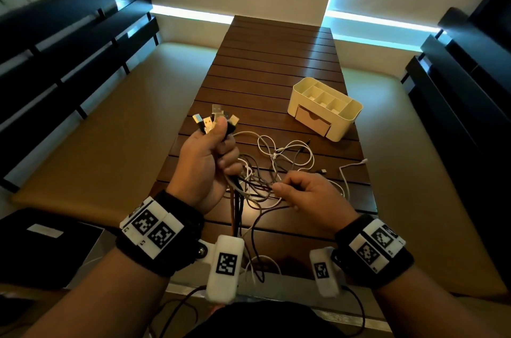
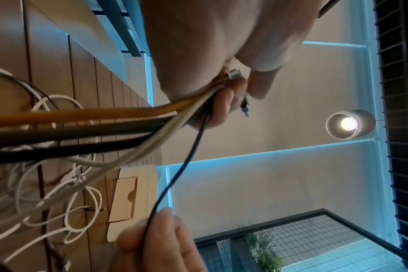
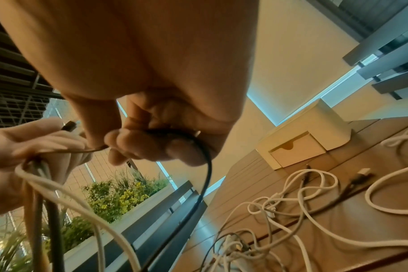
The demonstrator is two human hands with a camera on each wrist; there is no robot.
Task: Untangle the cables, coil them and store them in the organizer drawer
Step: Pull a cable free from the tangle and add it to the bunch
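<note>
- The cables (image 1: 276,163) are a loose tangle of white, grey, black and brown cords, looped over one another on the slatted wooden table (image 1: 265,66).
- The left hand (image 1: 203,163) is raised above the table's near end, fingers and thumb curled tight round a bunch of cords, and the plugs (image 1: 215,119) fan out above the fist: flat metal USB ends, one with a pale blue tip.
- From the left wrist view the bunch shows an orange-brown cord, dark ones and pale ones running side by side out of the fist (image 2: 221,55).
- The right hand (image 1: 309,193) sits lower and to the right, near the left one, its fingers curled in and pinching a thin black cable (image 3: 205,176) that runs across to the left fist.
- Most of the tangle lies on the table beyond and between the two hands; some cords hang down over the near edge.
- One white cord (image 1: 349,171) trails off to the right, its small plug lying apart from the heap.
- The organizer (image 1: 325,108) stands farther back on the right side of the table, well apart from both hands, cream-coloured, with open compartments on top that look empty from here.
- Its drawer (image 1: 313,120) in the front, with a notch at its top edge, sits pulled out only a little; its inside is hidden.
</note>
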